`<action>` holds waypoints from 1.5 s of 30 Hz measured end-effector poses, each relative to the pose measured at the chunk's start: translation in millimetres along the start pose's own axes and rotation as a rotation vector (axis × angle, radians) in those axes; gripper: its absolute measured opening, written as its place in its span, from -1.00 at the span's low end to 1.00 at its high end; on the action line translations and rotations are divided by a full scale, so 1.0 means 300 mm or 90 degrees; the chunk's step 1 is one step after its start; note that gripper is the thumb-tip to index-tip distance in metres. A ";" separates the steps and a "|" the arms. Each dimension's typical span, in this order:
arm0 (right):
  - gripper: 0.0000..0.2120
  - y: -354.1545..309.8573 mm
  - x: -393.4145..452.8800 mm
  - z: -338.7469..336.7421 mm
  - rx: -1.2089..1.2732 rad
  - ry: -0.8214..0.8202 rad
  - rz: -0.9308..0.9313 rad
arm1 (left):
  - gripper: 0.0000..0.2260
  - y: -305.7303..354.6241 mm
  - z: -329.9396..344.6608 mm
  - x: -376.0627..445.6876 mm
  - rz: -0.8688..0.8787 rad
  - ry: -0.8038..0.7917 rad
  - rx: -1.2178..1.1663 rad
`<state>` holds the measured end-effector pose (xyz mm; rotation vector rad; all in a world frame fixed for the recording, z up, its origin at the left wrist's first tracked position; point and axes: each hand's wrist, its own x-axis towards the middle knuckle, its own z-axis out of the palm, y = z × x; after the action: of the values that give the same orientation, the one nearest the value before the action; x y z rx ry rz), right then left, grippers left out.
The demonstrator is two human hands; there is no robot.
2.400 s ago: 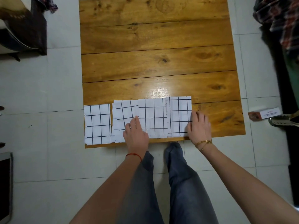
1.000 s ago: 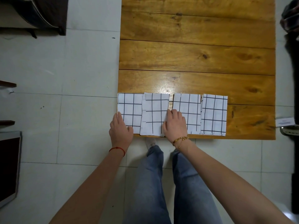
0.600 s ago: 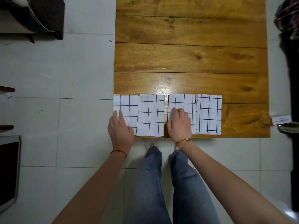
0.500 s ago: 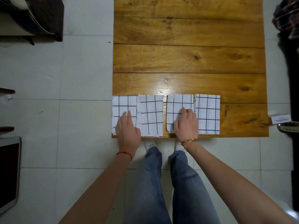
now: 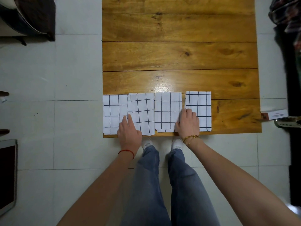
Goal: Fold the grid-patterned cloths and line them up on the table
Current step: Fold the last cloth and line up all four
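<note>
Several folded white cloths with a dark grid lie in a row along the near edge of the wooden table (image 5: 179, 54). From the left: the first cloth (image 5: 112, 110), the second cloth (image 5: 143, 108), the third cloth (image 5: 167, 110) and the fourth cloth (image 5: 199, 105). My left hand (image 5: 129, 131) lies flat with straight fingers across the seam between the first and second cloths. My right hand (image 5: 188, 123) presses on the seam between the third and fourth cloths, its fingers bent at the knuckles. The second cloth sits slightly askew and overlaps the first.
White tiled floor surrounds the table. A small white box (image 5: 275, 114) and a shoe (image 5: 288, 123) lie on the floor at the table's right. Dark furniture (image 5: 32, 18) stands at the far left, a framed panel (image 5: 7, 175) at the near left, clothing (image 5: 288, 17) at the far right.
Both hands have shifted right along the row: the left from the first cloth onto the first-second seam, the right from the third cloth to the third-fourth seam. The third cloth now abuts the second.
</note>
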<state>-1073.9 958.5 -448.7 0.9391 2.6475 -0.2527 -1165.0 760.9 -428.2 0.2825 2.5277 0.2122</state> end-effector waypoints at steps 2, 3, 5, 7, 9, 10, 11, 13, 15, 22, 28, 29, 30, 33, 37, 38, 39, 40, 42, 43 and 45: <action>-0.53 -0.004 -0.005 0.010 -0.013 0.016 -0.021 | -0.37 0.001 0.002 0.001 -0.002 -0.001 -0.001; -0.51 -0.006 -0.009 0.012 -0.012 0.011 -0.029 | -0.37 0.002 0.003 0.001 -0.002 0.000 -0.001; -0.50 -0.005 -0.015 0.010 -0.004 0.002 -0.037 | -0.37 0.003 0.005 0.002 -0.003 0.000 0.000; -0.48 0.003 -0.017 0.003 0.007 -0.008 -0.035 | -0.37 0.006 0.006 0.002 -0.005 -0.006 0.006; -0.48 0.023 -0.015 -0.011 0.030 -0.002 -0.030 | -0.37 0.014 0.005 -0.002 -0.005 -0.003 0.016; -0.50 0.038 -0.012 -0.019 0.042 0.010 -0.027 | -0.38 0.020 0.004 -0.007 -0.001 0.004 0.021; -0.52 0.056 -0.008 -0.029 0.053 0.028 -0.025 | -0.39 0.028 0.006 -0.012 0.007 0.015 0.029; -0.57 0.101 0.001 -0.048 0.064 0.068 -0.021 | -0.40 0.055 0.013 -0.027 0.040 0.043 0.037; -0.58 0.156 0.009 -0.062 0.055 0.081 -0.007 | -0.41 0.102 0.025 -0.043 0.084 0.059 0.034; -0.58 0.334 0.034 -0.078 0.023 0.013 0.123 | -0.39 0.257 0.088 -0.080 0.108 0.018 0.037; -0.55 0.368 0.046 -0.071 -0.002 -0.046 0.045 | -0.38 0.281 0.097 -0.075 0.087 -0.014 0.080; -0.55 0.363 0.044 -0.069 0.000 -0.046 0.024 | -0.38 0.280 0.097 -0.073 0.084 -0.020 0.084; -0.55 0.358 0.041 -0.065 0.001 -0.046 0.005 | -0.38 0.279 0.097 -0.071 0.082 -0.026 0.085; -0.53 0.344 0.029 -0.055 0.010 -0.044 -0.033 | -0.38 0.279 0.096 -0.066 0.079 -0.033 0.077; -0.51 0.347 0.018 -0.057 0.037 -0.030 -0.025 | -0.40 0.282 0.094 -0.062 0.074 -0.030 0.070; -0.51 0.351 0.019 -0.059 0.042 -0.027 -0.014 | -0.40 0.284 0.093 -0.062 0.075 -0.025 0.069; -0.51 0.354 0.020 -0.062 0.047 -0.027 -0.002 | -0.40 0.285 0.092 -0.062 0.077 -0.019 0.069; -0.51 0.357 0.022 -0.063 0.049 -0.028 0.007 | -0.40 0.285 0.092 -0.063 0.081 -0.015 0.068; -0.52 0.360 0.024 -0.065 0.047 -0.038 0.006 | -0.41 0.284 0.094 -0.067 0.086 -0.011 0.069; -0.52 0.361 0.024 -0.064 0.044 -0.045 -0.002 | -0.41 0.284 0.095 -0.068 0.088 -0.010 0.069; -0.53 0.360 0.025 -0.063 0.040 -0.056 -0.020 | -0.41 0.282 0.099 -0.070 0.091 -0.011 0.065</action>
<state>-1015.0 1051.0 -440.0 0.8856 2.5897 -0.3781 -1118.3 839.8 -423.3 0.5046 2.5063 0.1346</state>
